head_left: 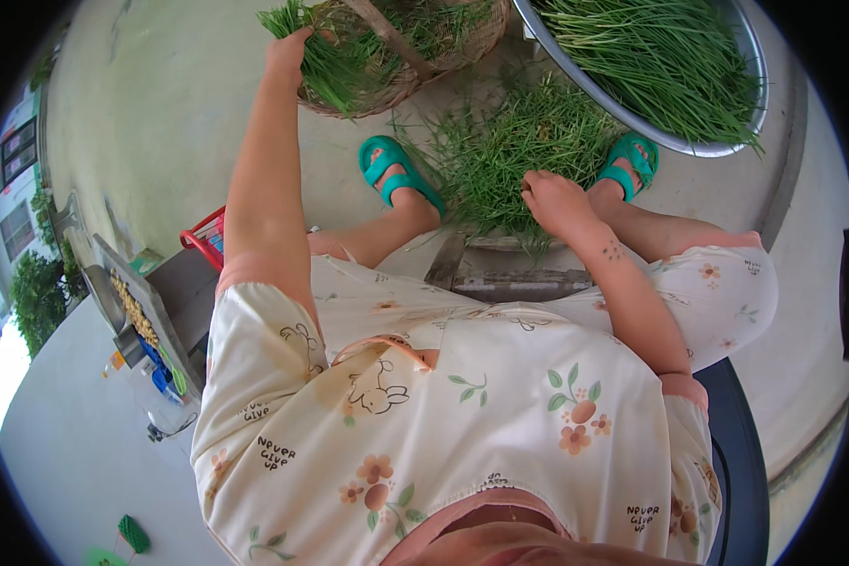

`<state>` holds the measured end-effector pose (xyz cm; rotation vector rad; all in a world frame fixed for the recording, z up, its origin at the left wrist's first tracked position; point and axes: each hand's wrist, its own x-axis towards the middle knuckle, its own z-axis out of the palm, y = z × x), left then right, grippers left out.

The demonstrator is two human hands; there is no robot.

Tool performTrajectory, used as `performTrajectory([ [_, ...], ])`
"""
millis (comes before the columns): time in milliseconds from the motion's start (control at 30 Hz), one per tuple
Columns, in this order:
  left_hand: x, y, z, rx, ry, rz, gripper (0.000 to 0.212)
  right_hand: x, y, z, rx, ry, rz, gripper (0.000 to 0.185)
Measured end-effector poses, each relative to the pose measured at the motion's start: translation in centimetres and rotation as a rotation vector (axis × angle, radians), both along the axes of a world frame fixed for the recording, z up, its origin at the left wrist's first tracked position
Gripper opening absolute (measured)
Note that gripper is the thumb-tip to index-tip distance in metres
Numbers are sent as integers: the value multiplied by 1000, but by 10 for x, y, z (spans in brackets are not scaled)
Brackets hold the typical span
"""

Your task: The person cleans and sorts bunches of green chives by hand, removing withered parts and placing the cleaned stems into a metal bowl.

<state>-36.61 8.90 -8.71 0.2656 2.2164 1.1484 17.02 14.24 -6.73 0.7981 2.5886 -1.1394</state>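
Observation:
My left hand [289,55] is stretched out to the upper left, closed around a bunch of long green stalks [329,74] over a wicker basket [389,99] with a wooden handle. Inside the basket lie more loose greens. Near the right foot in view, my right hand [553,198] rests with curled fingers at the edge of a heap of green stalks [530,141] on the ground. Whether its fingers hold a stalk cannot be told. A large metal basin [707,150] full of long green stalks [658,64] stands at the upper right.
Two feet in green sandals [385,166] flank the heap. A low wooden stool or board [516,276] lies between the legs. At the left are a red-handled basket [199,239], a grey tray [177,347] holding small tan pieces, and a pale round surface [64,424]. A dark seat [739,453] shows behind.

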Motion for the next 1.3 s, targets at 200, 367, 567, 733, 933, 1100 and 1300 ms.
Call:
performTrajectory([
  [200,112,-13,109,299,-197,-171,30,12,1,-13,84,16,57,20],
  [367,196,-41,156,231,-265,-303,28,4,1,4,5,97,-9,21],
  [567,285,-65,130,397,-527,-384,28,0,7,31,-139,409,-304,27],
  [733,339,-73,117,326,-768,-377,25,-6,11,47,-335,487,-433,38],
  [933,362,-73,105,283,-908,-524,29,-8,19,5,-711,508,-312,41],
  [1100,351,-76,88,304,-987,-397,29,8,40,-24,-524,383,-383,28],
  [1300,346,-77,64,383,-1007,-496,29,15,50,-32,-557,326,-505,29],
])
